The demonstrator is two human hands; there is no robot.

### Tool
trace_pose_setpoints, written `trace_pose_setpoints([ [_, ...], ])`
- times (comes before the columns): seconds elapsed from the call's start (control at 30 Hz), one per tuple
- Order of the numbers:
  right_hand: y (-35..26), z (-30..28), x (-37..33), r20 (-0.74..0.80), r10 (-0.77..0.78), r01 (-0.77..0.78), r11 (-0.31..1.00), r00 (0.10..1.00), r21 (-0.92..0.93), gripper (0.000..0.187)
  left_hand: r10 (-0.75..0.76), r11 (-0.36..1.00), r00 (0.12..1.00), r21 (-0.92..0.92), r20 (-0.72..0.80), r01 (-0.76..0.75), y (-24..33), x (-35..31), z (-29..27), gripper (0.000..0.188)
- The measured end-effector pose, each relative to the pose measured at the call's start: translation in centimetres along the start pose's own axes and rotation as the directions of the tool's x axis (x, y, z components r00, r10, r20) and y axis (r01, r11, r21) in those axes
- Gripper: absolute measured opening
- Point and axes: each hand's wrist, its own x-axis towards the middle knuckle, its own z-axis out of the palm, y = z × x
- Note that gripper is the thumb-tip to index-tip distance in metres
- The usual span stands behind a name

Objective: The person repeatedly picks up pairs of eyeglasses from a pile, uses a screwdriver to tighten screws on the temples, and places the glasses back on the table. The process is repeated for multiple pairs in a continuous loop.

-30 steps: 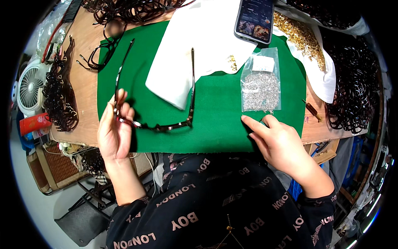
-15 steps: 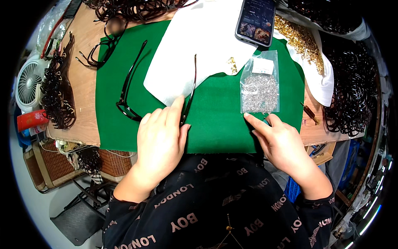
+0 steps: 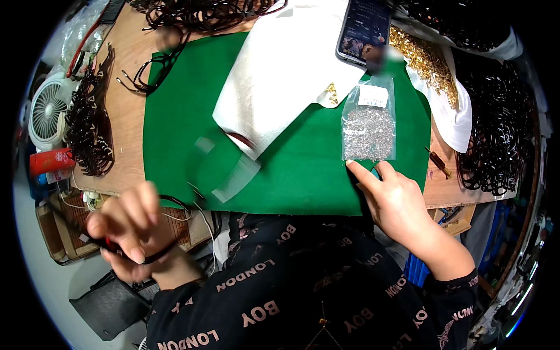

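My left hand (image 3: 131, 230), blurred by motion, is off the mat at the lower left. Its fingers are closed round a dark eyeglass frame (image 3: 160, 255), whose outline is partly smeared. My right hand (image 3: 396, 195) rests at the front of the green mat (image 3: 303, 184). Its index fingertip touches the lower left corner of a clear plastic bag (image 3: 368, 134) full of tiny silver metal parts. A small bluish thing shows between its bent fingers, too little of it to name. Pale translucent shapes (image 3: 236, 178) lie blurred over the mat.
A white cloth (image 3: 274, 76) with a few gold bits and a phone (image 3: 363, 32) lie at the back. Gold parts (image 3: 429, 64) fill a white bag. Dark frame parts pile up right (image 3: 496, 128) and left (image 3: 90, 116). A small screwdriver (image 3: 438, 162) and white fan (image 3: 49, 111) flank the mat.
My left hand has lifted the eyeglass frame off the mat and swung it to the lower left. My right hand stays by the bag. The view has shifted slightly.
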Motion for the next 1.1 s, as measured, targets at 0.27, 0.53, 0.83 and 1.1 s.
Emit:
trace_pose_setpoints([
  [0.27,-2.7,-1.1,1.7,0.536,-0.211,-0.55,-0.009,0.817,0.835,0.031,-0.648,0.152,0.671,-0.801,0.361,0.578,-11.5,-4.4,5.5,0.032],
  [0.53,-3.7,-0.9,3.5,0.613,-0.173,-0.63,-0.064,0.771,0.774,0.029,-0.772,0.121,0.543,-0.762,0.331,0.637,-11.8,-5.3,5.6,0.028],
  [0.83,-4.0,-1.0,3.3,0.619,-0.134,-0.633,-0.122,0.774,0.764,0.03,-0.735,0.106,0.561,-0.754,0.379,0.648,-11.9,-5.0,5.8,0.03],
  [1.1,-4.4,0.3,2.4,0.523,-0.116,-0.531,-0.302,0.845,0.792,0.023,-0.789,0.095,0.474,-0.686,0.39,0.722,-11.5,-5.0,5.5,0.032],
])
